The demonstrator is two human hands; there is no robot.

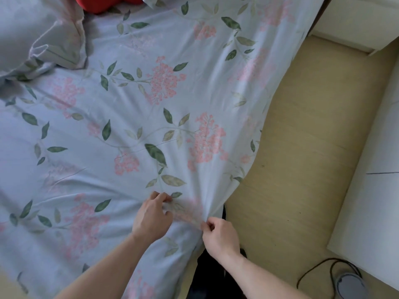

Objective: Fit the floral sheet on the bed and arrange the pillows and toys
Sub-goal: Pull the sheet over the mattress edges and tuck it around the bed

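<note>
The floral sheet, pale blue with pink flowers and green leaves, lies spread over the bed and hangs off its right edge. My right hand pinches the sheet's edge at the near right side, with folds fanning out from the grip. My left hand rests on the sheet just left of that, fingers curled and pinching a small bunch of fabric. A pillow in matching floral fabric lies crumpled at the top left. A red toy peeks in at the top edge, mostly cut off.
Beige floor runs along the bed's right side. White furniture stands at the right and another white piece at the top right. A dark cable and a grey round device lie on the floor at the bottom right.
</note>
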